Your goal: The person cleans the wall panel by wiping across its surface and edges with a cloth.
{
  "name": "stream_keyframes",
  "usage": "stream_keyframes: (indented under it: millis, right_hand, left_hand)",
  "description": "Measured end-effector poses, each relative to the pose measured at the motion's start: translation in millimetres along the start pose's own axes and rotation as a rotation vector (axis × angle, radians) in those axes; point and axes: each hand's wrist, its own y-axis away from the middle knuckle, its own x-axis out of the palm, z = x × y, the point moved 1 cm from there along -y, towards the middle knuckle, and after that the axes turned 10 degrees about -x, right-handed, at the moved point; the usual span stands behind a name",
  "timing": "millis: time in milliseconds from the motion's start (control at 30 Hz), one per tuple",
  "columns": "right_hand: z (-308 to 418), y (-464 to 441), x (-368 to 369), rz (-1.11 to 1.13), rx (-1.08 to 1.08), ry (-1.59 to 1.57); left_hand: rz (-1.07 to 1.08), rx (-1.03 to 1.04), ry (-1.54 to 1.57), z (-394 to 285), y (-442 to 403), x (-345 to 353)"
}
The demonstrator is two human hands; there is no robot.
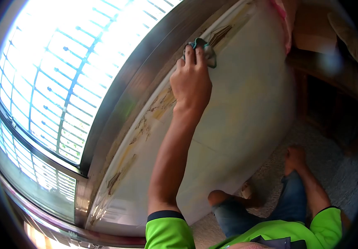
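My left hand (192,81) is stretched far forward, its fingers closed over a crumpled grey-green cloth (208,54). The cloth lies against the upper edge of a pale, glossy surface (237,112), close to a white rounded strip (162,85). Brown and yellow markings run along that edge, on both sides of the hand. My right arm reaches down over my bent leg in denim shorts (291,195). The right hand (296,157) seems to be at the knee in shadow, and its fingers cannot be made out.
Left of the pale surface runs a brown frame (123,108) beside a bright window with a metal grille (69,91). Dark wooden furniture (328,79) stands at the right, with a box-like brown object (315,33) on it. Pink fabric (286,25) hangs near it. Rough grey floor (324,145) lies below.
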Motion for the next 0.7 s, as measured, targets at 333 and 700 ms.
stream_keyframes:
  millis: [333, 700]
  right_hand:
    - [-2.6, -5.0, -1.6, 0.093, 0.007, 0.026]
    - [-7.3, -2.8, 3.6, -0.067, -0.01, 0.017]
  left_hand:
    - [0.19, -0.029, 0.067, -46.3, -78.0, 18.3]
    - [0.29, 0.018, -0.077, -86.3, -117.2, 39.1]
